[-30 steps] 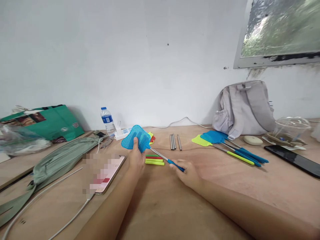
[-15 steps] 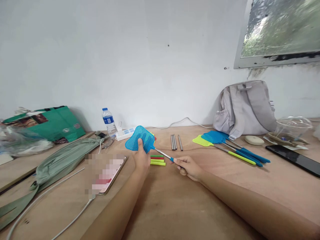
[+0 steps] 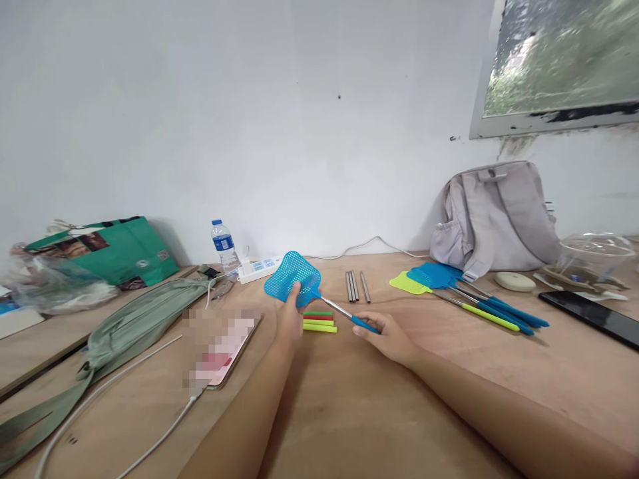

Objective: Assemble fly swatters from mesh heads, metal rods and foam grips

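Shifted along the blue handle (image 3: 365,324), the right hand (image 3: 390,339) bares more of it, fingers gripping; the left hand (image 3: 290,316) clasps one swatter head (image 3: 287,274) above the surface (image 3: 329,412). Four metal tubes (image 3: 352,287), four coloured sleeves (image 3: 321,328) lie nearby.

Left fingers (image 3: 295,295) partly hidden by blue swatter head (image 3: 294,266), window (image 3: 564,66) cut off.

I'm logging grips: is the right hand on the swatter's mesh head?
No, the right hand holds the blue handle; the left hand holds the mesh head.
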The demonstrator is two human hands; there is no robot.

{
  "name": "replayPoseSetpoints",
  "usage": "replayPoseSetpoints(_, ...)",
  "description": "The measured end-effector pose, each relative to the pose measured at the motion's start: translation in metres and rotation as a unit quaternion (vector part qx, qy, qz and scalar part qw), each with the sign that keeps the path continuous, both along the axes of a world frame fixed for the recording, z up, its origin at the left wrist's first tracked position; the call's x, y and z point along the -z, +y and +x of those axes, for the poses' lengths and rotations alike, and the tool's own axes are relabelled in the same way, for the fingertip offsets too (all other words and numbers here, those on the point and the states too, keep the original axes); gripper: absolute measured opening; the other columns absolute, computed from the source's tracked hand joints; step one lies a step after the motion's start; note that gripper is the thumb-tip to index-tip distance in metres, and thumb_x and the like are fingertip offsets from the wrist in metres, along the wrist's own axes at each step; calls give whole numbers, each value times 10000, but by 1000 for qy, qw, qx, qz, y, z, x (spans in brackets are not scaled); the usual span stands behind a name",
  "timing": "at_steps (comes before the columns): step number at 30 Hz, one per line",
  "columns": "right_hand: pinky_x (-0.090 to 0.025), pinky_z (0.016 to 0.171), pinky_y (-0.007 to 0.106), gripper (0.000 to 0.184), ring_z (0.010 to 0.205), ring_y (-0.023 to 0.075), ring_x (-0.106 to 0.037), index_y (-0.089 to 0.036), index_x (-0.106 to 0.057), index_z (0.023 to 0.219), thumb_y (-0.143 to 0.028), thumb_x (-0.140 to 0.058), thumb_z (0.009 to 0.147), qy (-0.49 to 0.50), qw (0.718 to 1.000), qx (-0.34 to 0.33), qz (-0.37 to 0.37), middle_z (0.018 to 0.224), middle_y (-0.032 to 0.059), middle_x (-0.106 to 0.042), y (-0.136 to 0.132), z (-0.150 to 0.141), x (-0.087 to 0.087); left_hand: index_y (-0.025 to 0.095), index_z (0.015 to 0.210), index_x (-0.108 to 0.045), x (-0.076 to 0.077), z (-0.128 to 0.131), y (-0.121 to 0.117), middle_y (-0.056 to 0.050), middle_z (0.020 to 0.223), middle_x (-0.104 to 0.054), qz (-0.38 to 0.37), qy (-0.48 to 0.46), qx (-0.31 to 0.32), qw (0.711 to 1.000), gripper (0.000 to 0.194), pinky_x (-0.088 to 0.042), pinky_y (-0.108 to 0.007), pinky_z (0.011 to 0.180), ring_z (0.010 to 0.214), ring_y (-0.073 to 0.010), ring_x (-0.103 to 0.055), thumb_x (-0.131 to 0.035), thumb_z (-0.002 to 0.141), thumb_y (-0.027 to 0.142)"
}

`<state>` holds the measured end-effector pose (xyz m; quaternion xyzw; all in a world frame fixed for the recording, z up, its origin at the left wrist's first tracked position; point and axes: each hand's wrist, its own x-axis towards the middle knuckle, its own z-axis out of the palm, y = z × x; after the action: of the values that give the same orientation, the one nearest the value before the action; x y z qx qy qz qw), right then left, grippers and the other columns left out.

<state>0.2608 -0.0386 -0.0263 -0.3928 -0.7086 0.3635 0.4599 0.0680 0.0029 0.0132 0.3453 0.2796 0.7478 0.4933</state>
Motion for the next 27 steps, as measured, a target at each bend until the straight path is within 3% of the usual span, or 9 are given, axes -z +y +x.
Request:
replayPoseSetpoints(3,-448,707,325,315,812,198,-570,-227,-615,976,-433,-519,758,-34,998,23,42,881,18,-646,5,12,1,175,902,-532,2,0,-3,-23,793,-663,35,63,61,996,325,-494,-347,688,706,-180,-634,-627,667,378)
replayPoseSetpoints(6,-440,749,331,328,845,197,-567,-219,-594,1003,-433,-490,778,-31,994,82,65,913,22,-639,13,23,3,183,999,-489,3,-3,-2,-48,863,-660,39,115,85,989,391,-482,-351,695,661,-168,-637,-588,690,403)
replayPoseSetpoints(9,-441,698,296,361,785,175,-567,-193,-568,1020,-450,-438,802,-12,985,149,85,858,31,-626,22,32,5,190,1046,-463,4,-9,2,-64,929,-649,19,161,55,985,416,-474,-312,656,622,-140,-625,-589,690,366)
replayPoseSetpoints(12,-421,599,270,412,654,157,-554,-162,-538,1050,-461,-355,833,-32,970,218,105,744,31,-611,30,49,0,186,975,-478,8,-17,8,-33,867,-647,0,176,-2,984,340,-458,-271,588,544,-105,-590,-576,684,330)
replayPoseSetpoints(15,-397,647,296,410,735,192,-572,-174,-568,1011,-463,-337,834,-147,924,319,150,821,64,-639,35,80,-9,184,900,-488,12,-25,14,1,799,-636,-26,183,-52,981,272,-407,-228,497,449,-68,-527,-563,658,285)
replayPoseSetpoints(18,-347,749,353,403,874,242,-561,-177,-608,972,-452,-355,822,-293,846,405,186,937,101,-643,37,123,-15,188,842,-486,15,-31,17,34,739,-616,-47,185,-76,979,247,-345,-200,440,393,-41,-457,-565,620,264)
replayPoseSetpoints(23,-309,716,424,406,822,281,-556,-213,-663,877,-487,-377,789,-407,754,507,93,895,107,-653,39,196,-8,191,784,-475,17,-34,20,55,673,-586,-70,183,-100,976,213,-336,-194,433,381,-38,-430,-549,594,255)
replayPoseSetpoints(27,-302,656,452,345,769,321,-552,-245,-698,845,-486,-483,725,-433,734,522,-36,805,140,-648,37,228,0,190,764,-466,18,-35,20,55,640,-574,-89,190,-118,971,189,-334,-200,426,365,-44,-418,-523,592,244)
